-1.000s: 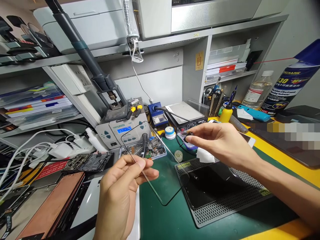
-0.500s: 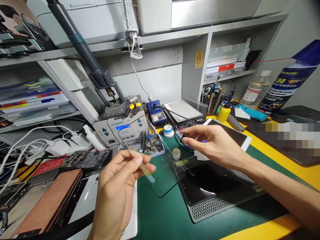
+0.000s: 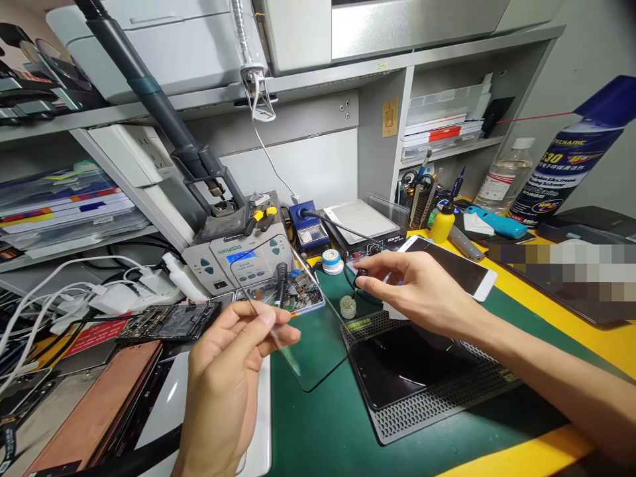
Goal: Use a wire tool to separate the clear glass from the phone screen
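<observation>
My left hand (image 3: 228,371) pinches the left edge of a clear glass panel (image 3: 318,354) with a thin black border, held tilted above the green mat. In my right hand (image 3: 422,285), thumb and fingers grip a small black cap (image 3: 362,272). A thin stem seems to run down from the cap to an open small glass jar (image 3: 348,306); whether its tip is inside, I cannot tell. Below my right hand a black phone screen (image 3: 407,364) lies face up on a grey perforated mat (image 3: 417,411).
A soldering station (image 3: 243,258) and a parts tray (image 3: 298,291) stand behind my left hand. A white phone (image 3: 447,265), a yellow bottle (image 3: 442,225) and a spray can (image 3: 561,159) are at right. Phone parts (image 3: 99,404) pile up at left.
The view has shifted slightly. My right hand has brought the black cap closer to the small jar, and a stem shows under it. My left hand still holds the glass panel.
</observation>
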Tool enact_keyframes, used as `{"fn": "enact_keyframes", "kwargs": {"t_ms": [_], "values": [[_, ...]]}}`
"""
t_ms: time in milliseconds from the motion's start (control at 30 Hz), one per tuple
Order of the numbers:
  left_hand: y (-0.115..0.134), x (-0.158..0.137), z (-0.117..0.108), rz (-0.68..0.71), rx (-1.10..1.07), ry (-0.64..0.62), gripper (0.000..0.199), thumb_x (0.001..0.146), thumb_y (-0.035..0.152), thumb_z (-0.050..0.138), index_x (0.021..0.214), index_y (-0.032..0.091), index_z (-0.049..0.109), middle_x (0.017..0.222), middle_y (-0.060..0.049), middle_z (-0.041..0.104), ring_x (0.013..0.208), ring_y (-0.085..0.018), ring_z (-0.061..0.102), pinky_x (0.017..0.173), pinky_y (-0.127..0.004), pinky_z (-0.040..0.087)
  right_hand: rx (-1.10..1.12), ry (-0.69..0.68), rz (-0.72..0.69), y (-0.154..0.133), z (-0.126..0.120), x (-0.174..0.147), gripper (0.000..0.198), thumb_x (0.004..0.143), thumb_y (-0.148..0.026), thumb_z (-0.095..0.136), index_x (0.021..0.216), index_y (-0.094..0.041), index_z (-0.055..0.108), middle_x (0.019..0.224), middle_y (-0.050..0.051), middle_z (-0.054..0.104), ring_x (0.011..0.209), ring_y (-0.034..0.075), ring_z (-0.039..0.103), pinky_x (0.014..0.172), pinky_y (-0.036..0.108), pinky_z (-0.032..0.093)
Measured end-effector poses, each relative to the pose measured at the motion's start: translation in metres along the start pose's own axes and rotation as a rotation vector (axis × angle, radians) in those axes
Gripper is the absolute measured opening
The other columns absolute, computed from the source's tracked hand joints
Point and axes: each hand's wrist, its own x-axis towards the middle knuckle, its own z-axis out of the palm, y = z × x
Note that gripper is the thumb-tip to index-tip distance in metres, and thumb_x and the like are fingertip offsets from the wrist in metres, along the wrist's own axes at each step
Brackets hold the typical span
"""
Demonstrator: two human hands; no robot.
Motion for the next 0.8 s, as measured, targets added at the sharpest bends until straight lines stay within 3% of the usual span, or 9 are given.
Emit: {"fn": "enact_keyframes", "kwargs": {"t_ms": [133,367,800], "values": [[-0.001,0.002,0.0,0.019,0.026,0.097,0.015,0.077,0.028,0.08,0.078,0.017,0.07,0.079,-0.002,0.075,0.068,-0.018,0.073,0.073,-0.031,0.061,-0.013,-0.011,-0.026,-0.003,0.001,-0.002,0.033,0.092,-0.042,0.065,0.11,-0.018,0.079,0.098,0.006,0.078,0.07,0.017,0.06,0.06,0.029,0.045],[0.0,0.001,0.001,0.041,0.037,0.161,0.019,0.071,0.028,0.083,0.078,0.017,0.07,0.08,-0.004,0.078,0.069,-0.02,0.074,0.073,-0.033,0.061,-0.102,0.016,-0.119,-0.001,0.01,-0.003,0.03,0.093,-0.035,0.064,0.114,-0.02,0.079,0.099,0.006,0.08,0.065,0.016,0.06,0.06,0.029,0.047],[0.001,0.001,0.002,0.006,-0.041,0.113,0.017,0.078,0.029,0.078,0.08,0.016,0.068,0.081,-0.004,0.077,0.07,-0.019,0.074,0.073,-0.034,0.06,-0.157,0.003,-0.192,0.009,0.023,0.003,0.034,0.095,-0.044,0.063,0.116,-0.022,0.078,0.096,0.005,0.079,0.066,0.018,0.063,0.06,0.03,0.047]]}}
